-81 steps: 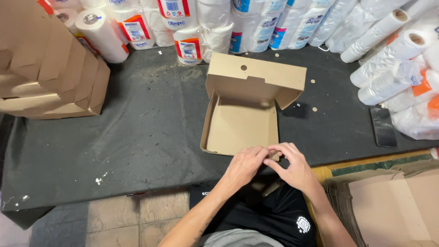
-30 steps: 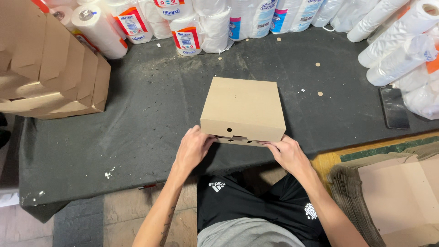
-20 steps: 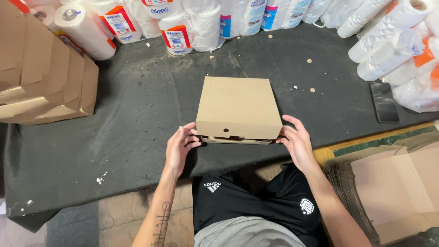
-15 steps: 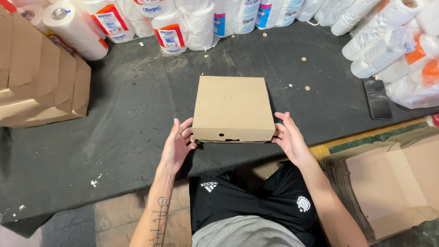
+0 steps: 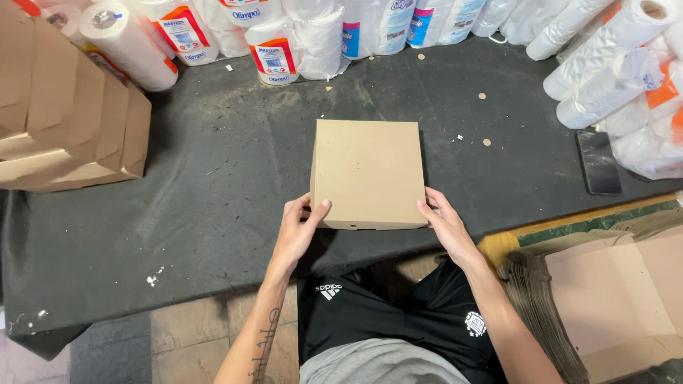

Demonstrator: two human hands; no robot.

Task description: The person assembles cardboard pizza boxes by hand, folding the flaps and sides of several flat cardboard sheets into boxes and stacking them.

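Head view. Item: closed brown box [image 5: 369,173], flat on the dark table [image 5: 213,192] at its near edge, right in front of us. Against the frame 2.7 s ago, where its lid stood open, we now note the lid down; since 0.5 s ago it lies much the same, squarer to us.

Left hand [image 5: 297,229]: half open, thumb and fingertips on the box's near left corner, a light hold. Right hand [image 5: 445,222]: open, fingers laid against the near right corner, touching rather than clutching.

Surroundings: stack of folded cartons [image 5: 64,121] at far left; wrapped paper rolls [image 5: 284,35] along the far edge and at right; dark phone [image 5: 597,162] near the right rolls; flat cardboard blanks [image 5: 612,284] beside our right leg.
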